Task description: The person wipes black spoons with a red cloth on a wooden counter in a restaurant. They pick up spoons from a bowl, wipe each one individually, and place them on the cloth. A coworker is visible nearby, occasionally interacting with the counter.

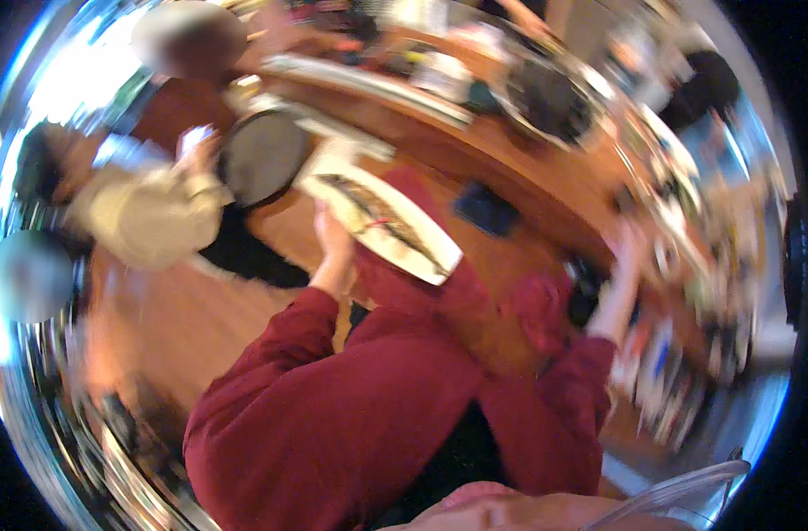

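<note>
My left hand (335, 235) grips a long white dish (437, 255) by its near left side. The dish lies tilted across the view, and a whole cooked fish (377, 222), or food shaped like one, rests along it with a small red strip near the middle. My right hand (629, 242) is stretched out to the right at the edge of a wooden counter (497, 143). Blur hides its fingers, so whether it holds anything is unclear. Both my sleeves are dark red.
At left a person in a beige top (158, 206) holds a lit phone (194, 138). A round grey disc with a dark rim (267, 159) is beside them. A wide dark pan or pot (550, 99) sits on the counter. Below the counter is a dark blue object (487, 209).
</note>
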Tool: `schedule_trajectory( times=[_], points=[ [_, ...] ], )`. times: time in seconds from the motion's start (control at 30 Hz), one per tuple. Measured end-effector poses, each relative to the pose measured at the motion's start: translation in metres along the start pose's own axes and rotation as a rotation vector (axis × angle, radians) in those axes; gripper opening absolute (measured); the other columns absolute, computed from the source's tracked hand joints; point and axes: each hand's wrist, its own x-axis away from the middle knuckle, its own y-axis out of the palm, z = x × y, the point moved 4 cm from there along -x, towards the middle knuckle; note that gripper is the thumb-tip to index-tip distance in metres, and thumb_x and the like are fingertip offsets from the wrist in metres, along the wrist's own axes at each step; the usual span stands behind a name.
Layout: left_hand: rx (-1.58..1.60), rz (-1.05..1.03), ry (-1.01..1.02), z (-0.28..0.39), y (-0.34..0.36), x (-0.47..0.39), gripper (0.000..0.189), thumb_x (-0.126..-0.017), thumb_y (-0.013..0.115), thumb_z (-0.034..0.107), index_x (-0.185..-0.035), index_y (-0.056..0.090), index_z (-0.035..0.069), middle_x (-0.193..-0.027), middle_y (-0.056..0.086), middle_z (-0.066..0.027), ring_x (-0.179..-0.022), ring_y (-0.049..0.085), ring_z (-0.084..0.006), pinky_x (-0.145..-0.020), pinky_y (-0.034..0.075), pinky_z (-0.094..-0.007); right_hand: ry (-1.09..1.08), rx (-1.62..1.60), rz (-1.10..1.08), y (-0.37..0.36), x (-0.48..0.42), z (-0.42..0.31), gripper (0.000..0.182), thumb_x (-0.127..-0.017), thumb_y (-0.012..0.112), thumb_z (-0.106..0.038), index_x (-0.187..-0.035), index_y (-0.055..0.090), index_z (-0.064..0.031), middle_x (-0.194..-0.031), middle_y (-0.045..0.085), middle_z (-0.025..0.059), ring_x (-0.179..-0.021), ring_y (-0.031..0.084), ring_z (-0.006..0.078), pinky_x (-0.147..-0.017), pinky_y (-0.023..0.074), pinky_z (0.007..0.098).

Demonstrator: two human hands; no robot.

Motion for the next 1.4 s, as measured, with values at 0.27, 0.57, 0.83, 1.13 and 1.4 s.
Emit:
schedule_trajectory(
  times=[0.27,0.57,0.83,1.13,1.4],
  points=[
    [0.057,0.300,0.112,0.036,-0.072,-0.020,0.045,-0.100,0.030,0.032,-0.113,0.051,-0.005,-0.102,0.060,-0.0103,-0.091,0.058,-0.0184,-0.082,0.044,-0.0309,-0.538,1.187,0.108,-0.005,-0.073,-0.011,0.104,-0.062,0.082,-0.041,-0.133,0.027,0.0112,-0.136,0.034,0.0305,-0.129,0.031,0.0391,-0.108,0.0233,0.0444],
    [0.246,0.433,0.203,0.036,-0.131,-0.041,0.045,-0.100,0.031,0.035,-0.110,0.054,-0.003,-0.099,0.061,-0.0081,-0.087,0.058,-0.0188,-0.081,0.043,-0.0311,-0.517,1.063,-0.025,-0.037,-0.160,0.008,0.104,-0.056,0.085,-0.029,-0.134,0.029,0.0096,-0.138,0.033,0.0264,-0.125,0.038,0.0325,-0.107,0.0278,0.0384],
    [0.284,0.515,0.200,0.064,-0.154,-0.038,0.044,-0.100,0.031,0.033,-0.112,0.052,-0.003,-0.101,0.061,-0.0102,-0.090,0.059,-0.0200,-0.082,0.044,-0.0324,-0.398,1.327,-0.011,0.014,-0.163,0.008,0.106,-0.054,0.085,-0.029,-0.135,0.027,0.0079,-0.136,0.036,0.0264,-0.125,0.037,0.0359,-0.108,0.0290,0.0371],
    [-0.027,0.353,0.168,0.068,-0.170,-0.071,0.050,-0.100,0.026,0.038,-0.123,0.045,-0.002,-0.123,0.051,-0.0138,-0.110,0.051,-0.0262,-0.094,0.043,-0.0383,-0.402,1.157,0.059,0.011,-0.134,-0.006,0.080,-0.056,0.078,-0.023,-0.125,0.047,0.0023,-0.118,0.056,0.0209,-0.111,0.052,0.0320,-0.096,0.0409,0.0374],
    [-0.083,0.238,0.216,0.093,-0.165,-0.083,0.052,-0.099,0.027,0.034,-0.134,0.032,-0.004,-0.132,0.044,-0.0188,-0.115,0.050,-0.0331,-0.096,0.045,-0.0454,-0.248,1.175,0.230,0.031,-0.062,-0.016,0.082,-0.054,0.077,-0.035,-0.125,0.047,-0.0069,-0.116,0.058,0.0187,-0.109,0.055,0.0331,-0.094,0.0438,0.0419]
  ],
)
